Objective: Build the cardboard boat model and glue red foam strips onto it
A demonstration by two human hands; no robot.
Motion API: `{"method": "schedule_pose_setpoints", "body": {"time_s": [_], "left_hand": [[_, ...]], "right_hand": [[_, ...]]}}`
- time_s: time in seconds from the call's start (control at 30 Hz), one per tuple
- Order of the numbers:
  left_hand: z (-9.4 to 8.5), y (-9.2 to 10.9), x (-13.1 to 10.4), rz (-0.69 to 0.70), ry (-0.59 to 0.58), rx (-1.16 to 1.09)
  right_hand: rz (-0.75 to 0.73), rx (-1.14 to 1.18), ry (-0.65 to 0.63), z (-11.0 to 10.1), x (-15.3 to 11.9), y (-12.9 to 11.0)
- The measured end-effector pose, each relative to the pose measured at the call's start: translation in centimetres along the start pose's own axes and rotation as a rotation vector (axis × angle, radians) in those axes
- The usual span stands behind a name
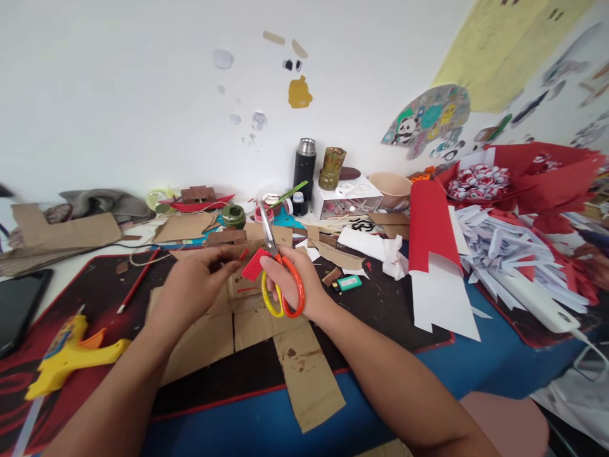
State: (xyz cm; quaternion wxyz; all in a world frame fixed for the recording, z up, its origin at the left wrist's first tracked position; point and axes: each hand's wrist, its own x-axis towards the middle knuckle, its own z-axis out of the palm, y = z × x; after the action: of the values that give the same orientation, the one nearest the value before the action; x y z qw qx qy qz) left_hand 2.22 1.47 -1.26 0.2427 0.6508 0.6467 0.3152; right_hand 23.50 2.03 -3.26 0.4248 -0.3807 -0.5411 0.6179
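Observation:
My right hand (297,273) is closed round a pair of scissors (281,285) with one yellow and one orange-red handle; the blades point up and away. A red ridged piece (255,264), like corrugated card, is pinched by the same hand beside the blades. To its left, my left hand (197,282) is closed, with a small red strip (244,253) at its fingertips. Below both hands lies a flattened piece of brown cardboard (209,343), its flap (309,381) stained and reaching over the table edge. Another thin red strip (246,290) rests on the cardboard.
A yellow glue gun (71,358), a phone (21,308) and a red pencil (139,279) lie left. A teal box (349,283) and red paper (431,222) are right. Behind stand a black flask (304,168), a green pot (233,216) and a white box (347,202).

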Motion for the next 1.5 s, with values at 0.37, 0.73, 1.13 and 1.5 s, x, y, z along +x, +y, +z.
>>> {"method": "schedule_pose_setpoints", "body": {"time_s": [0.37, 0.73, 1.13, 1.5], "left_hand": [[-1.2, 1.6, -0.5, 0.012, -0.161, -0.253], [-0.7, 2.1, -0.6, 0.067, -0.247, -0.315], [0.0, 1.6, -0.7, 0.006, -0.262, -0.443], [0.4, 0.8, -0.4, -0.011, -0.330, -0.453]], "right_hand": [[0.000, -0.045, -0.012, -0.1, -0.1, 0.0], [0.031, 0.003, -0.030, 0.2, -0.3, -0.6], [0.023, -0.016, -0.026, 0.2, -0.5, -0.9], [0.012, 0.012, -0.025, 0.3, -0.5, -0.8]]}}
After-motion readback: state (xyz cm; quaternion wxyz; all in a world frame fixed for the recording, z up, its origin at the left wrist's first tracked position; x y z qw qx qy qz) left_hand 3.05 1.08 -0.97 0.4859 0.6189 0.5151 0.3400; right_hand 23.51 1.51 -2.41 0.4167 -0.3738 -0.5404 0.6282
